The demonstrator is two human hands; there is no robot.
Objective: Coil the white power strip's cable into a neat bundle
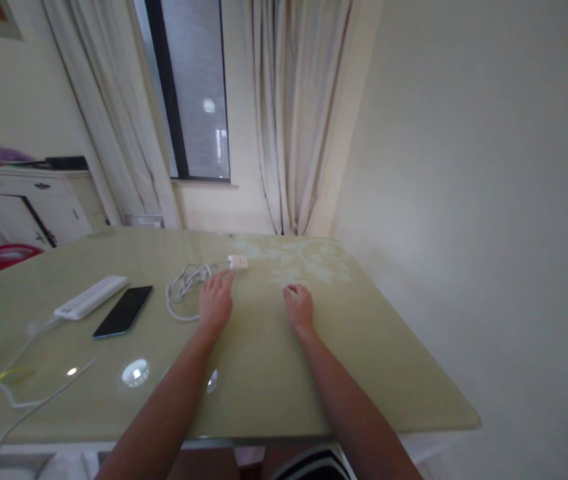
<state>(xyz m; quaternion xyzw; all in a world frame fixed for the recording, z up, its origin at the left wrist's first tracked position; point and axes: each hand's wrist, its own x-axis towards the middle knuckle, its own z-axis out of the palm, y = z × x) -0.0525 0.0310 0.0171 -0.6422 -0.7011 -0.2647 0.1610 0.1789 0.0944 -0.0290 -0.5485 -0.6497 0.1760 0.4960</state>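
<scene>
My left hand (pixel 215 299) lies flat on the green glass-topped table (pixel 364 360), fingers stretched out, beside a coiled white cable (pixel 182 285). The cable ends in a small white charger plug (pixel 238 262) just beyond my fingertips. My right hand (pixel 299 307) rests on the table a little to the right, fingers curled under, with nothing in it that I can see.
A black phone (pixel 123 311) lies left of the cable. Farther left is a white power strip (pixel 91 297) with its cord trailing to the table's front edge. A window with curtains (pixel 294 113) stands behind; a white cabinet (pixel 24 200) is at far left.
</scene>
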